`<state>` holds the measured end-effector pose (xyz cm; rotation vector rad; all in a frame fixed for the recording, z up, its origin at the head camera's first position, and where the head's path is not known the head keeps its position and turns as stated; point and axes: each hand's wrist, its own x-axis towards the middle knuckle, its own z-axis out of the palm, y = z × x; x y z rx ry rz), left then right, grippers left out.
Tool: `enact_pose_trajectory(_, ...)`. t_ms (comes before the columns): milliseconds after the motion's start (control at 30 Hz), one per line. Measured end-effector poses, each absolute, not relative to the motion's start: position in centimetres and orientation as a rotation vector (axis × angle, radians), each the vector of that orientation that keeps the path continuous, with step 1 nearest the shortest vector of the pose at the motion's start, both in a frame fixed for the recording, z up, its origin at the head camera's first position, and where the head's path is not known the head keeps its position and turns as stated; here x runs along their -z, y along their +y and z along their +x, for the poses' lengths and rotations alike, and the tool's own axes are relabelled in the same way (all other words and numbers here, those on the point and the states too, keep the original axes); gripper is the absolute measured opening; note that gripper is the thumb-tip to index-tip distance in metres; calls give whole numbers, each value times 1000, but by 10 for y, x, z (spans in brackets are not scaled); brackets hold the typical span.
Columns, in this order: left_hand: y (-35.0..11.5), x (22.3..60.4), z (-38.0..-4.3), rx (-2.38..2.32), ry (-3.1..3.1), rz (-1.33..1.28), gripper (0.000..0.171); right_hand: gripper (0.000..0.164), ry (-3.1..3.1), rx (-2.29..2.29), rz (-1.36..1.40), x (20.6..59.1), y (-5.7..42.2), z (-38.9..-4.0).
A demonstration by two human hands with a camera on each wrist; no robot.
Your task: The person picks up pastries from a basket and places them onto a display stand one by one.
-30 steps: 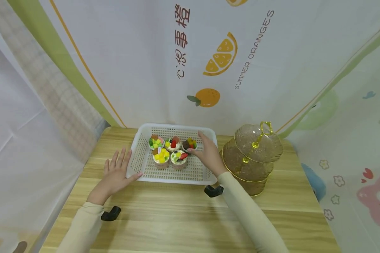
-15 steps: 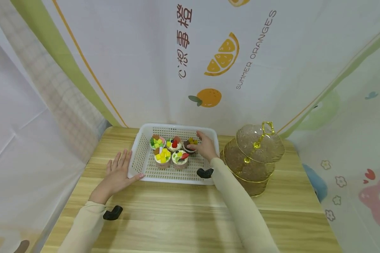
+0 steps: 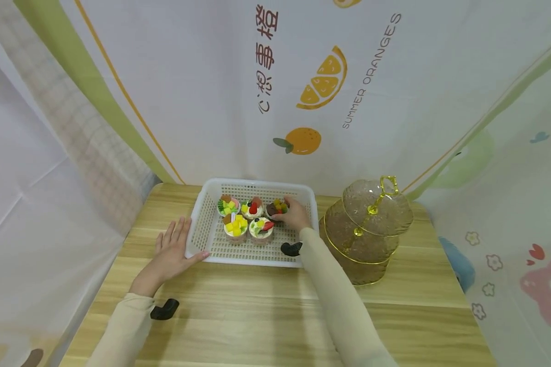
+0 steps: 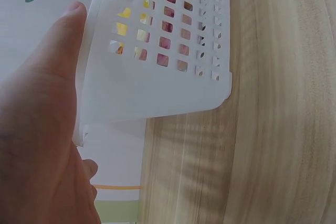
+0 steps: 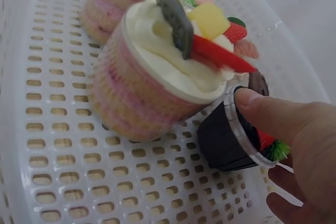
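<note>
A white perforated plastic basket point(image 3: 257, 263) holds several toy cupcakes. My right hand point(image 3: 296, 216) is inside at its right end, round a dark-cupped chocolate cupcake point(image 3: 271, 209). In the right wrist view the thumb presses the pale rim of that cupcake point(image 5: 223, 137), and the other fingers curl partly hidden on its far side. Just beside it stands a clear-cupped cream cupcake point(image 5: 142, 87) with red and grey toppings. My left hand point(image 3: 169, 255) lies with spread fingers against the basket's left end, its thumb on the front corner of the rim.
A three-tier clear stand point(image 3: 369, 229) with gold rims and a gold handle stands right of the basket, near my right forearm. The wooden table point(image 3: 239, 311) stretches in front. Printed curtains point(image 3: 202, 102) hang behind and at both sides.
My right hand has moved slightly left and closed its fingers round the chocolate cupcake; the right forearm has swung leftward. My left hand stays on the basket.
</note>
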<state>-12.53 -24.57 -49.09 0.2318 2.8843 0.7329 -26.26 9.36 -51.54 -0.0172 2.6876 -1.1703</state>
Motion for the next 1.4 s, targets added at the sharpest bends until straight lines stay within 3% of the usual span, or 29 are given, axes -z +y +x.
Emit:
enact_pose_trajectory(733, -246, 495, -126, -741, 2893, 223, 108, 74, 2763, 1066, 30, 525, 88, -260)
enact_pose_trajectory(1100, -245, 497, -126, -745, 2885, 226, 107, 69, 2740, 1237, 90, 532, 91, -262)
enact_pose_trajectory(1400, -246, 496, -127, -723, 2903, 219, 108, 67, 2744, 1426, 50, 506, 79, -257)
